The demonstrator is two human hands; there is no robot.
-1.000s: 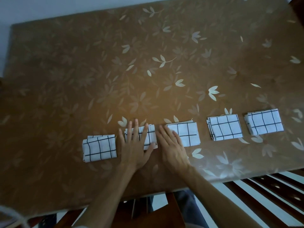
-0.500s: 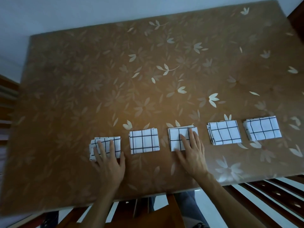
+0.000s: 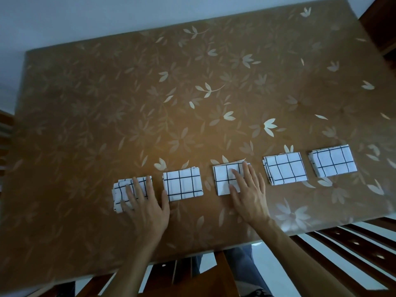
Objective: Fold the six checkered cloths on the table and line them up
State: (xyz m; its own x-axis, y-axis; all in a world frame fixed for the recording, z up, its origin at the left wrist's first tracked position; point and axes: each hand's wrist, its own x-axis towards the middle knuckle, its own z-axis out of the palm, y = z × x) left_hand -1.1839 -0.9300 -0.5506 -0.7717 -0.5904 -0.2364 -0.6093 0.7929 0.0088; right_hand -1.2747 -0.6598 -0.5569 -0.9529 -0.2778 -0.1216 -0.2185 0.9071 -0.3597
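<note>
You're doing the lining-up step. Five folded checkered cloths are sitting in a row along the near side of the table (image 3: 192,93); a sixth isn't showing. Your left hand (image 3: 145,209) is pressing flat on the leftmost cloth (image 3: 122,189), fingers (image 3: 138,188) straight and spread, gripping nothing. Your right hand (image 3: 249,198) is lying flat on the middle cloth (image 3: 224,176), also ungripped. The leftmost is looking rumpled, so I'm guessing you're squaring it next: slide it flat, without opening the folds.
</note>
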